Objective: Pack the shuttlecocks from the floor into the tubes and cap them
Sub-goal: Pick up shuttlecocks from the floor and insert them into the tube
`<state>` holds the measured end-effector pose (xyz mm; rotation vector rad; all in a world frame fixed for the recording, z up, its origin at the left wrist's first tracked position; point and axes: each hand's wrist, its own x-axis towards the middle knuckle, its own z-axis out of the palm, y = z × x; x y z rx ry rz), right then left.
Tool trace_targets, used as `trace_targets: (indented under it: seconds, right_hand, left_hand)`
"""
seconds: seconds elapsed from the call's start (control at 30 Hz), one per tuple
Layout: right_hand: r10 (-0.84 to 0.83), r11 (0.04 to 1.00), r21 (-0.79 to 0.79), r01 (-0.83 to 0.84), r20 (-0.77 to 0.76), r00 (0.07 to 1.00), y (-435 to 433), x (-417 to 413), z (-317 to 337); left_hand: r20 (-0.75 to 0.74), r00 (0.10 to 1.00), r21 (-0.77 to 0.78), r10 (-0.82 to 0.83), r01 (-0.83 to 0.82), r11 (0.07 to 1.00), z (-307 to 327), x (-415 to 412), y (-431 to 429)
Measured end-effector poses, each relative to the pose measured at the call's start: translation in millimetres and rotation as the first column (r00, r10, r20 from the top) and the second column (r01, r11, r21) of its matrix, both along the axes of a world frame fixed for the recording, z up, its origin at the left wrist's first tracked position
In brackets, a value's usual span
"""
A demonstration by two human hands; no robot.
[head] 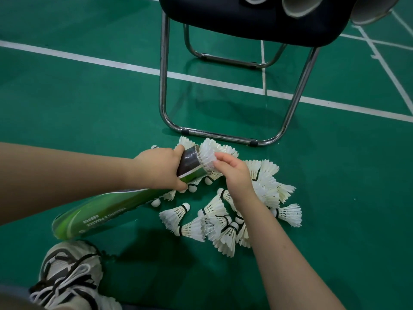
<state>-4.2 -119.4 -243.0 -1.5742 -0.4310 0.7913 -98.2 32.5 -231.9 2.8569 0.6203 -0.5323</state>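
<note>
A long green tube [107,214] with a dark upper end lies slanted above the floor, its open mouth pointing up and right. My left hand [159,168] grips it near that mouth. A white shuttlecock [206,156] sticks feathers-out from the mouth, and my right hand [231,170] pinches its feathers. A pile of several white shuttlecocks [223,222] lies on the green floor under and right of my right arm.
A chair with chrome tube legs [164,86] and a dark seat [257,16] stands just beyond the pile. Open tube ends [299,5] rest on the seat. My sneaker [69,274] is at the lower left. White court lines cross the floor.
</note>
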Motion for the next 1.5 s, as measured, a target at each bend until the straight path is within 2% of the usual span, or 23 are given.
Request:
trace_targets:
  seconds: [0.07,0.17,0.33,0.4,0.47,0.53,0.6,0.67,0.7,0.77,0.83,0.93,1.03,1.1,1.27,1.37,1.5]
  right_hand:
    - [0.170,0.982,-0.087,-0.167,0.019,0.985,-1,3,3]
    - [0.400,0.901,-0.181,-0.394,-0.001,0.916,-2,5,7]
    - [0.544,0.784,-0.291,-0.549,-0.103,0.832,-5,8,1]
    - [0.626,0.717,-0.263,-0.645,-0.162,0.762,-9,7,-4]
    - [0.637,0.725,-0.190,-0.662,-0.179,0.750,-13,4,-7]
    - [0.471,0.856,-0.173,-0.486,-0.123,0.873,-17,2,-11]
    - [0.144,0.982,-0.113,-0.152,-0.074,0.987,-22,4,-13]
    - [-0.169,0.986,-0.024,0.168,-0.093,0.981,-29,12,-13]
    - [-0.281,0.960,-0.031,0.279,-0.065,0.958,-34,18,-15]
    - [-0.388,0.906,-0.146,0.397,0.087,0.918,-46,33,-22]
    - [-0.336,0.855,-0.320,0.408,0.259,0.906,-58,49,-37]
    - [-0.113,0.754,-0.555,0.350,0.416,0.902,-75,69,-68]
    - [0.144,0.662,-0.712,0.234,0.427,0.893,-84,76,-98]
    - [0.247,0.601,-0.775,0.196,0.413,0.877,-88,72,-112]
    - [0.122,0.631,-0.688,0.358,0.544,0.830,-90,64,-118]
    - [-0.032,0.680,-0.603,0.417,0.544,0.839,-86,65,-106]
    - [-0.235,0.738,-0.423,0.525,0.568,0.789,-81,66,-85]
  left_hand:
    - [-0.006,1.000,-0.009,-0.010,0.010,1.000,0,1,-3]
    - [-0.017,0.998,0.001,-0.053,0.054,0.999,-1,3,-9]
    - [-0.024,0.983,0.044,-0.183,0.184,0.982,-1,6,-25]
    - [-0.037,0.966,0.071,-0.258,0.260,0.963,-1,6,-34]
    - [-0.046,0.954,0.089,-0.295,0.298,0.950,-1,8,-40]
    - [-0.051,0.960,0.084,-0.274,0.278,0.957,1,15,-41]
    - [-0.040,0.972,0.065,-0.232,0.234,0.970,5,25,-42]
    - [-0.024,0.979,0.038,-0.202,0.202,0.979,8,35,-47]
    - [-0.021,0.981,0.030,-0.195,0.195,0.980,8,39,-50]
    - [-0.024,0.980,0.032,-0.197,0.198,0.980,7,46,-56]
    - [-0.037,0.978,0.046,-0.208,0.209,0.977,5,50,-62]
    - [-0.051,0.975,0.055,-0.217,0.220,0.974,3,53,-66]
    - [-0.063,0.975,0.054,-0.213,0.217,0.975,0,53,-65]
    - [-0.070,0.975,0.048,-0.211,0.215,0.975,-2,53,-64]
    - [-0.082,0.972,0.037,-0.219,0.223,0.974,-7,52,-61]
    - [-0.080,0.972,0.036,-0.221,0.225,0.974,-8,52,-60]
    - [-0.073,0.974,0.029,-0.216,0.218,0.975,-8,52,-58]
